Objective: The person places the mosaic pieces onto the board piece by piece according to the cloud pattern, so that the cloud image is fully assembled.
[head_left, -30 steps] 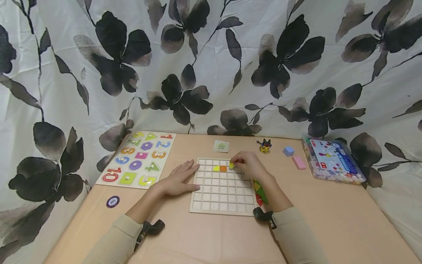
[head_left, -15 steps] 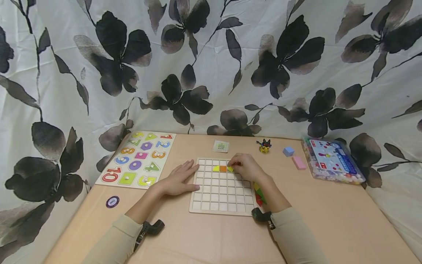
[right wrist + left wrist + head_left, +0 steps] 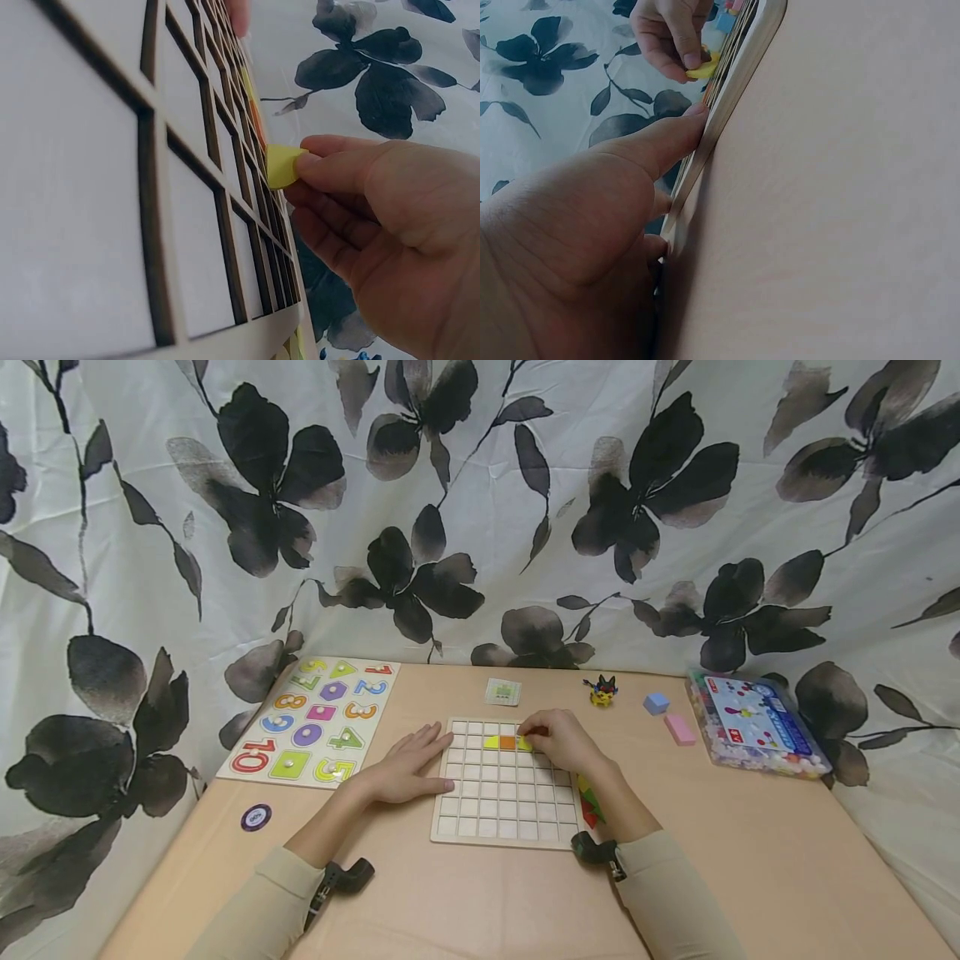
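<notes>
A wooden grid board point(image 3: 487, 814) lies on the table, its square cells mostly white. My left hand point(image 3: 405, 772) rests at its left edge, fingers spread, thumb touching the rim in the left wrist view. Over the board's far rows, my right hand point(image 3: 561, 742) pinches a small yellow tile point(image 3: 283, 165) with one rounded side between thumb and fingers. In the right wrist view the tile is tilted against the grid; whether it sits in a cell I cannot tell. Left of it are an orange tile point(image 3: 507, 743) and another yellow tile point(image 3: 491, 743).
Green and red pieces point(image 3: 591, 806) lie by the board's right edge, partly behind the right forearm. Around stand a number puzzle point(image 3: 318, 693), a small card point(image 3: 502, 692), a figurine point(image 3: 602, 692), blue point(image 3: 656, 704) and pink blocks point(image 3: 681, 729), a plastic box point(image 3: 761, 727) and a round disc point(image 3: 257, 818).
My right hand has shifted slightly left and nearer, bringing the yellow tile beside the orange one; over the last half second it hardly moves. My left hand stays in place.
</notes>
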The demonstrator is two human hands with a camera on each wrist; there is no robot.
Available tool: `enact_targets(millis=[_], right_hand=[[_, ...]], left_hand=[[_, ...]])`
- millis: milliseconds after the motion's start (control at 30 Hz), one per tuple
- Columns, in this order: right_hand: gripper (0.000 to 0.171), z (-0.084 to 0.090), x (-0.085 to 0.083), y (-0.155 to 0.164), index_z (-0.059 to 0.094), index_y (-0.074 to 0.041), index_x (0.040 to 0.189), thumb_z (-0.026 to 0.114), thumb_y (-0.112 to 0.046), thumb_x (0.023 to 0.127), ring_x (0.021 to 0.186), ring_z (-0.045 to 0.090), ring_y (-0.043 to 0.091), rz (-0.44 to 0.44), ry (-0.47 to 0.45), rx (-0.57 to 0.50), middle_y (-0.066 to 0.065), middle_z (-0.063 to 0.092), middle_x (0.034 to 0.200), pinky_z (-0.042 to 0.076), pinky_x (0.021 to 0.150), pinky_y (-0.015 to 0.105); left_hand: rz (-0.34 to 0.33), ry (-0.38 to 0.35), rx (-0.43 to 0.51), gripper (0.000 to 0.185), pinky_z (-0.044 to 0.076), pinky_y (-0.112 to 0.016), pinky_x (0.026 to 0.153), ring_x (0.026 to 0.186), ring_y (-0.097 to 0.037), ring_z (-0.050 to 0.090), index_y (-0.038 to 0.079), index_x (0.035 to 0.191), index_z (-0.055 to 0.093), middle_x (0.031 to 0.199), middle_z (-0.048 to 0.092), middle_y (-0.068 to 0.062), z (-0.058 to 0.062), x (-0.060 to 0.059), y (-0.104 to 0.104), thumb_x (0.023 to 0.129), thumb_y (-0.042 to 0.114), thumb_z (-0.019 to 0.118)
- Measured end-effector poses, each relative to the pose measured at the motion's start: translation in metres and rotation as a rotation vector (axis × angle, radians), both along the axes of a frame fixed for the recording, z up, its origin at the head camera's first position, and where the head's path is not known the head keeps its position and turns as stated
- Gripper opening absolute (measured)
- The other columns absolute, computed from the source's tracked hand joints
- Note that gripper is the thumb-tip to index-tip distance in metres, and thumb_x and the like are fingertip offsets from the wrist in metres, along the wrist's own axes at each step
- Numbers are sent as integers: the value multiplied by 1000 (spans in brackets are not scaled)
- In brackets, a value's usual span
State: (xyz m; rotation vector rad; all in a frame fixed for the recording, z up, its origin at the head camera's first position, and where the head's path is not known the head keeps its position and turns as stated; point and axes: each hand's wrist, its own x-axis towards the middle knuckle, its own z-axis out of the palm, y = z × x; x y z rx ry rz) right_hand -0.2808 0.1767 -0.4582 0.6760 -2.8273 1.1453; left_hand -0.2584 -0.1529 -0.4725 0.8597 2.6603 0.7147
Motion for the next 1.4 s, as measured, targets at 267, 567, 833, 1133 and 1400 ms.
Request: enact_targets(millis=[267, 567, 833, 1133, 1400], right_hand=[[21, -6, -3, 0, 80, -8, 114, 72, -1, 96, 87, 61, 14, 18, -27, 35, 2, 75, 104, 53, 77, 29], [26, -5, -3, 1, 78, -7, 122, 71, -4, 97, 85, 55, 16, 36, -95, 60, 2, 68, 101, 47, 73, 27], [28, -4, -2, 2, 76, -3, 125, 71, -4, 97, 86, 56, 16, 59, -105, 66, 4, 69, 103, 48, 75, 28], [32, 6, -1, 12, 72, -2, 129, 71, -10, 98, 93, 58, 19, 58, -46, 44, 6, 68, 107, 51, 79, 32], [30, 23, 5, 29, 73, -12, 130, 70, -19, 101, 95, 57, 20, -3, -5, -9, 3, 68, 110, 52, 79, 34]], left_hand=[[6, -4, -12, 92, 4, -53, 132, 164, -34, 1, 16, 167, 25, 176, 6, -14, -1, -1, 0, 97, 60, 64], [8, -5, -30, 92, 3, -52, 133, 164, -32, 0, 18, 168, 23, 176, 5, -13, -4, -2, 0, 97, 62, 62], [6, -4, -17, 91, 3, -55, 132, 163, -35, 1, 15, 167, 24, 176, 6, -15, -2, -1, 1, 97, 59, 63], [8, -3, 1, 90, 4, -56, 132, 163, -37, 2, 14, 166, 26, 175, 7, -17, 0, 1, 1, 97, 57, 65], [8, -8, -17, 92, 3, -54, 132, 164, -34, 1, 16, 167, 23, 176, 5, -14, -1, -1, 0, 97, 60, 64]])
